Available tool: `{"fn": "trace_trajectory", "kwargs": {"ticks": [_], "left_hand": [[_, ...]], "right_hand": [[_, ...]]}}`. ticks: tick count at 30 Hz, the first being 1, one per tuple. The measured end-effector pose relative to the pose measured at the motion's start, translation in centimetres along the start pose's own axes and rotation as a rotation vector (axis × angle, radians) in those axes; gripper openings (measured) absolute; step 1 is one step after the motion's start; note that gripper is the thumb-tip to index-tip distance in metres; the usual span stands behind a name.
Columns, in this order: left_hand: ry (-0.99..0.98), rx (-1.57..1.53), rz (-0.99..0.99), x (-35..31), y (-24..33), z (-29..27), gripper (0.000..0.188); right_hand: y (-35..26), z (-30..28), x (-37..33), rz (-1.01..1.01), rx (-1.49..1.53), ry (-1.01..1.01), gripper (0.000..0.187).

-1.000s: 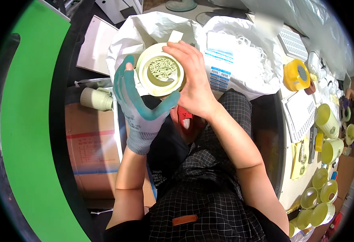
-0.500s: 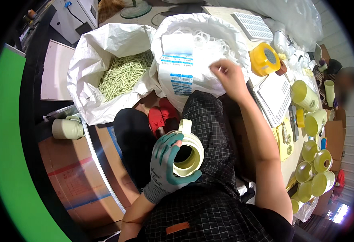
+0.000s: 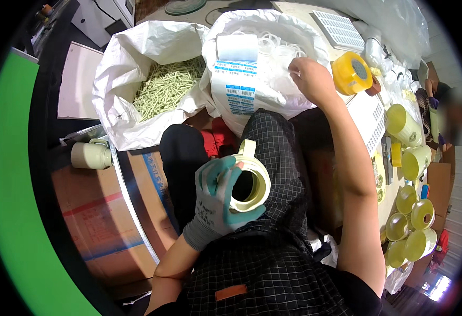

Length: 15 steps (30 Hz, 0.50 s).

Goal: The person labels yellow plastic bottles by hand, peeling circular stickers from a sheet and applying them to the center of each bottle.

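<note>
My left hand [image 3: 215,203], in a grey and green glove, is closed round a pale yellow-green jug [image 3: 262,176]. Its open mouth faces up and its handle points away from me, above my lap. My bare right hand [image 3: 315,81] hovers at the right side of a white sack of clear plastic rings [image 3: 278,47]. Its fingers are curled together, and whatever lies between them is hidden. A roll of labels with blue print [image 3: 237,48] lies over the sack's near side, its strip hanging toward me.
Left of the rings stands a white sack of small pale green sticks [image 3: 167,87]. A yellow tape roll [image 3: 352,73], printed sheets [image 3: 369,118] and several pale green cups [image 3: 415,163] cover the right-hand table. Another jug [image 3: 91,155] sits at left above cardboard boxes [image 3: 101,226]. A person sits far right.
My right hand has moved slightly farther away and to the right over the ring sack, its fingers more curled. My left hand keeps its grip on the jug. The whole view has shifted a little.
</note>
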<state>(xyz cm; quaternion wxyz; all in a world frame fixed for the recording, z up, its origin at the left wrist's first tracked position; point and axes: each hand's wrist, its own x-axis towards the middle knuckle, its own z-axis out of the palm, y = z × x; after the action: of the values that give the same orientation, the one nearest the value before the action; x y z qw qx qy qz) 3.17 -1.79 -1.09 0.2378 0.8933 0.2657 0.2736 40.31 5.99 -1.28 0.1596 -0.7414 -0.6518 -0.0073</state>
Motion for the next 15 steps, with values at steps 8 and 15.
{"fn": "trace_trajectory", "kwargs": {"ticks": [8, 15], "left_hand": [[0.107, 0.094, 0.097, -0.1, 0.3, 0.1, 0.07], [0.135, 0.116, 0.108, -1.0, -1.6, 0.4, 0.034]], "right_hand": [[-12.2, -1.9, -12.9, 0.259, 1.626, -0.524, 0.033], [-15.0, -3.6, -14.4, -0.676, 0.474, -0.032, 0.032]]}}
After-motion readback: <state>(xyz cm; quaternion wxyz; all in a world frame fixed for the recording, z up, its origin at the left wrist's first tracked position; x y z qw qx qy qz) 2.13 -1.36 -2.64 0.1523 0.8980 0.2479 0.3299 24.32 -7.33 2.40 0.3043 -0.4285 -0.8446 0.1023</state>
